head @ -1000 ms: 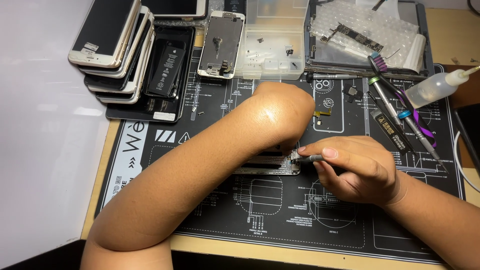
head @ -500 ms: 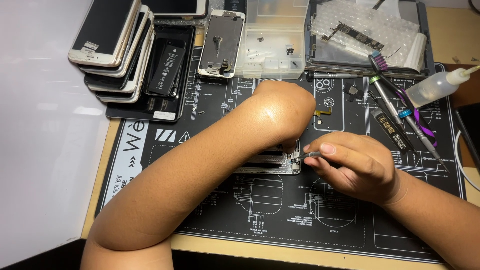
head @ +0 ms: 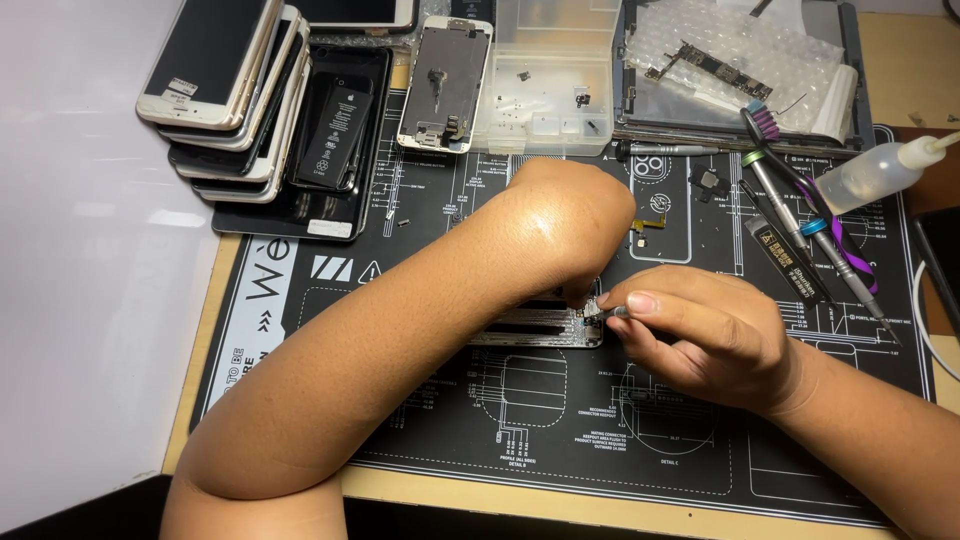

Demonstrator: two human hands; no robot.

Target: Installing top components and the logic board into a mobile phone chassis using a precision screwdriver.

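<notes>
A black repair mat [head: 330, 300] covers the wooden bench. The left hand [head: 565, 215] presses, fist-like, on an opened phone [head: 540, 325]; the right hand [head: 700, 330] pinches a small tool [head: 612, 313] against it.

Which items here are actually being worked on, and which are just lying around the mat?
In use:
- left hand, folded down onto the opened phone
- right hand, pinching a thin tool at that phone

Lying about:
- stack of phones
- black battery
- clear parts box
- screwdrivers
- squeeze bottle
</notes>
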